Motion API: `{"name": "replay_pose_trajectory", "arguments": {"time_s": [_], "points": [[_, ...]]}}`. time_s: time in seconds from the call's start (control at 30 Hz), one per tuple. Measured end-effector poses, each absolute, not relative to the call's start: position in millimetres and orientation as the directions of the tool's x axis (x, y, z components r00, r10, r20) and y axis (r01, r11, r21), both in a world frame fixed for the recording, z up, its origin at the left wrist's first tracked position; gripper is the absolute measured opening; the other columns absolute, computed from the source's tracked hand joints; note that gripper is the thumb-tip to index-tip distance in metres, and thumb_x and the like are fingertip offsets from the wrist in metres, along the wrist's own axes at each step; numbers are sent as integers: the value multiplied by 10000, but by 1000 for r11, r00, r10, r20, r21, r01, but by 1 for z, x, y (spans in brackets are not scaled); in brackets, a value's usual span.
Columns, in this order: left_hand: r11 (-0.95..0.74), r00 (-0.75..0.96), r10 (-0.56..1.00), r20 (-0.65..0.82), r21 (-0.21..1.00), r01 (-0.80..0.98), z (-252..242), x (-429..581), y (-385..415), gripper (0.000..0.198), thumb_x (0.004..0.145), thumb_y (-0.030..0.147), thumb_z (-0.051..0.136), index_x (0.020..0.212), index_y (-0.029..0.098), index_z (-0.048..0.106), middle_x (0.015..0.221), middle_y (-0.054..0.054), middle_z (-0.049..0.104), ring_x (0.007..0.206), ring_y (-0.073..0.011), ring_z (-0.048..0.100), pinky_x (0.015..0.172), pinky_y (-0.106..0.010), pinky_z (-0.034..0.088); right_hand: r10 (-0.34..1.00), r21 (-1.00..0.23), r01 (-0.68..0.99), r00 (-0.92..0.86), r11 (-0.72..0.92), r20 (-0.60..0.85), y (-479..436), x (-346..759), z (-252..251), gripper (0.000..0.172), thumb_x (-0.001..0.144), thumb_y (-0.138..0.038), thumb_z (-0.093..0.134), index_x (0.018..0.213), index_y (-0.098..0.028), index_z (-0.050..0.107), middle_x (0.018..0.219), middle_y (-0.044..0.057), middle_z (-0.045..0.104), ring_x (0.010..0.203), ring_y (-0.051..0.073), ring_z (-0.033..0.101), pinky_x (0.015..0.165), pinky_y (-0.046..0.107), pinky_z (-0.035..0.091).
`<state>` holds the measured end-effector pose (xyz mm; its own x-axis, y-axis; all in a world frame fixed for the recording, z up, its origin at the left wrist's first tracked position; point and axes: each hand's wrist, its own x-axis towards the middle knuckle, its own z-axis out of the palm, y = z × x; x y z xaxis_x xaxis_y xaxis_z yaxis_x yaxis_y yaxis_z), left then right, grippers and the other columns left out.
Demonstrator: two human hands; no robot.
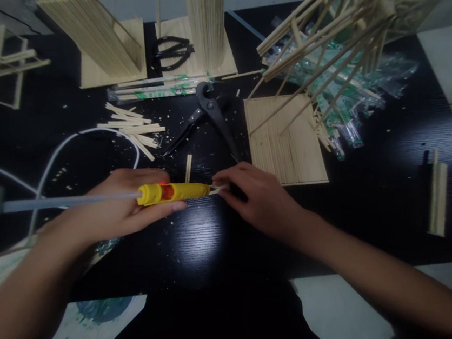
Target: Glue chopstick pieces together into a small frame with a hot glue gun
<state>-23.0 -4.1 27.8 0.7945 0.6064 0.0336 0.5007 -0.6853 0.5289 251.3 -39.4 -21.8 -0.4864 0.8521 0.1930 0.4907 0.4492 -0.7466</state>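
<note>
A yellow hot glue gun (186, 191) with a long glue stick (71, 201) out of its back is gripped in my left hand (124, 201). Its nozzle points right and meets a short wooden stick piece (219, 189), pinched between the thumb and fingers of my right hand (251, 194). A red light glows on the gun's body. Just above the gun, a pair of short sticks (188, 168) lies on the black table (196, 248). Black-handled pincers (210, 108) lie behind my hands, beside a pile of cut sticks (133, 126).
Two stick towers (90, 29) (206, 20) stand on wooden bases at the back. A stick structure (327, 34) rises at back right by a flat stick panel (286, 138) and plastic wrappers (351, 107). A white cable (54, 155) loops at left.
</note>
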Motion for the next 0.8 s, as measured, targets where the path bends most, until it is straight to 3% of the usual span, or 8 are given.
{"name": "replay_pose_trajectory", "arguments": {"time_s": [0.8], "points": [[-654,774,633,17,547,523,25,-20,-9,292,1032,366,574,799,215,484,693,28,491,561,-107,511,528,-262,389,854,-735,532,-507,420,120,-36,259,-15,315,953,-98,645,1260,-168,624,1084,77,755,1009,206,725,898,351,583]]}}
